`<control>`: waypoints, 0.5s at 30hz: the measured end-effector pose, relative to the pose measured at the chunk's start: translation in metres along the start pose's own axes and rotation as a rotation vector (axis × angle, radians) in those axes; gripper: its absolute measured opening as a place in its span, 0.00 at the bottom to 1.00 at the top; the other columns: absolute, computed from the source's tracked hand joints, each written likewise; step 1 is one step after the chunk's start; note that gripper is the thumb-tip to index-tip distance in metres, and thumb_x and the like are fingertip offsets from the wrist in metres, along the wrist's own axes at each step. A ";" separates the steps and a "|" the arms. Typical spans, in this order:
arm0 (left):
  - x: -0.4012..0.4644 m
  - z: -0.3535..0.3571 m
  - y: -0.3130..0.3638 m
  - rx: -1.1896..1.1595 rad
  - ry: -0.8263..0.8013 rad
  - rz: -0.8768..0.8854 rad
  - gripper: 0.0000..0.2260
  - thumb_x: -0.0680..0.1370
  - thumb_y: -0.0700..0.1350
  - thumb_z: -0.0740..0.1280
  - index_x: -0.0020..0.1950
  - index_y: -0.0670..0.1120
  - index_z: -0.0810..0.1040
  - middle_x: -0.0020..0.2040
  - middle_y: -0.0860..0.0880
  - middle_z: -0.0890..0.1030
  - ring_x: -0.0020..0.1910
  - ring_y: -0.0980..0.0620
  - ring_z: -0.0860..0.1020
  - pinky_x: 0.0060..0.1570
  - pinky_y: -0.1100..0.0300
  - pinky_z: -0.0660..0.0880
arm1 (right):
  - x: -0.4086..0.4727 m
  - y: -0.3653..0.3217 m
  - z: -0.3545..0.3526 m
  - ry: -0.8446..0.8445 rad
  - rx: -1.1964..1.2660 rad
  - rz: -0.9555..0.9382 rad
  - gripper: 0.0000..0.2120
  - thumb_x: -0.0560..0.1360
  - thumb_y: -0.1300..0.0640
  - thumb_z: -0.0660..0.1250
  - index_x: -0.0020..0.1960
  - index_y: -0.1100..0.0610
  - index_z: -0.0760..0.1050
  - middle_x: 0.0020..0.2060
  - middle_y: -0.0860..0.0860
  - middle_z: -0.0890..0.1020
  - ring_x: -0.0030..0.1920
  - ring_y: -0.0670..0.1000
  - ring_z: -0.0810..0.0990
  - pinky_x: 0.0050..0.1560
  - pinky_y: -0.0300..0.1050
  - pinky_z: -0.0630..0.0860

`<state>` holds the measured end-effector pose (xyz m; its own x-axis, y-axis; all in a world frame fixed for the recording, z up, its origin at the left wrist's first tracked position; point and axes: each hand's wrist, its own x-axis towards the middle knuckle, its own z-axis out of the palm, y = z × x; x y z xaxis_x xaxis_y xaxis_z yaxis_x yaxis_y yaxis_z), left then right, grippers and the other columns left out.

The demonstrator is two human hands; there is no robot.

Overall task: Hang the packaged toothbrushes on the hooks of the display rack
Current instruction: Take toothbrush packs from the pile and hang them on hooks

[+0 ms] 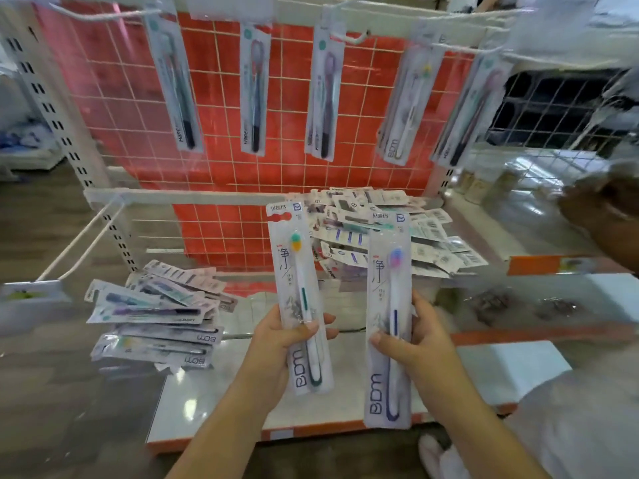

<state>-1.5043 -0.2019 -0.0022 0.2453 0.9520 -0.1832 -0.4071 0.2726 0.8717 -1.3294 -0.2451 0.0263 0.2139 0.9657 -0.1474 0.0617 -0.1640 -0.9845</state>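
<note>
A: What is the place like?

B: A shop. A white shelf (345, 385) with an orange front edge lies low before the person, and behind it stands a white wire rack (242, 133) over a red panel. The floor beside is grey-brown.

A: And the toothbrushes?

B: The left hand (276, 344) grips one pack (297, 271) upright, thumb across the front; its brush has a green and orange head. The right hand (418, 347) grips a second pack (390, 305) upright, with a pink and blue head. The two packs are near each other, not touching, above the shelf. Five packs (254, 91) hang already in a row on the upper hooks. One loose pile (155, 316) lies at the shelf's left edge, partly over it, and another pile (380, 233) lies at the back.

A: Is there room to move?

B: Between the held packs and the hanging row the rack is open. At the far right another person's hand (601, 209) is seen, blurred; I cannot tell what it does.
</note>
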 end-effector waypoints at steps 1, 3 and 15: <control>-0.003 0.005 -0.001 0.011 -0.005 0.002 0.17 0.70 0.31 0.65 0.57 0.43 0.74 0.40 0.44 0.85 0.37 0.48 0.83 0.35 0.58 0.80 | -0.003 0.000 -0.005 0.000 0.009 -0.003 0.27 0.69 0.68 0.71 0.58 0.42 0.70 0.51 0.50 0.82 0.50 0.51 0.82 0.50 0.55 0.80; -0.008 0.017 -0.002 0.031 -0.018 0.013 0.18 0.68 0.33 0.66 0.57 0.42 0.74 0.40 0.44 0.85 0.37 0.48 0.83 0.34 0.58 0.80 | -0.009 0.000 -0.017 -0.003 0.032 -0.009 0.28 0.69 0.68 0.71 0.58 0.41 0.69 0.51 0.51 0.82 0.51 0.53 0.82 0.51 0.57 0.80; -0.051 0.116 -0.043 0.062 0.005 0.058 0.25 0.64 0.37 0.67 0.62 0.39 0.72 0.44 0.42 0.84 0.42 0.45 0.84 0.37 0.57 0.80 | -0.058 0.010 -0.131 0.018 0.038 -0.061 0.27 0.69 0.67 0.71 0.58 0.41 0.70 0.49 0.48 0.83 0.49 0.50 0.83 0.49 0.53 0.81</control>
<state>-1.3969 -0.2788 0.0225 0.2187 0.9667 -0.1332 -0.3655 0.2077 0.9073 -1.2133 -0.3297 0.0374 0.2281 0.9699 -0.0855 0.0386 -0.0968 -0.9946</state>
